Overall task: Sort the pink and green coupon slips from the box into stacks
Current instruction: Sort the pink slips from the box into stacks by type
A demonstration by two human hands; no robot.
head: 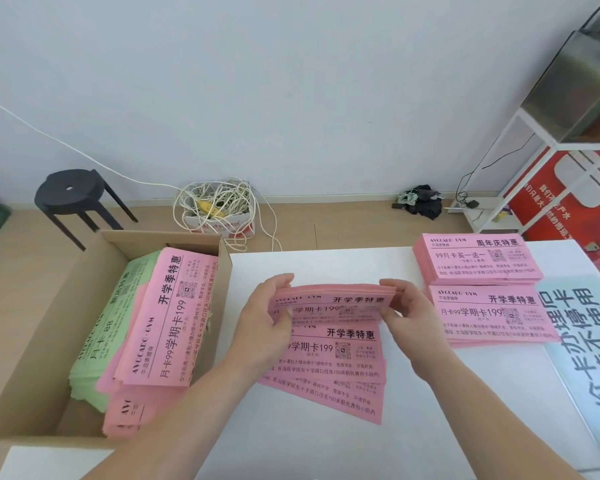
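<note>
Above the middle of the white table [326, 265] I hold a bundle of pink coupon slips [336, 303] by its two ends. My left hand [269, 315] grips the left end and my right hand [404, 311] grips the right end. Loose pink slips [333, 372] lie fanned on the table just under the bundle. The open cardboard box [49, 320] at the left holds pink slips [167, 317] beside a green stack [97, 337]. Two neat pink stacks sit at the right, a far one [478, 258] and a near one [489, 317].
A pale blue printed sign [582, 358] lies on the table's right edge. On the floor behind are a black stool [71, 195], a small box of tangled white cable [219, 209] and a white metal shelf [534, 161] with a red poster.
</note>
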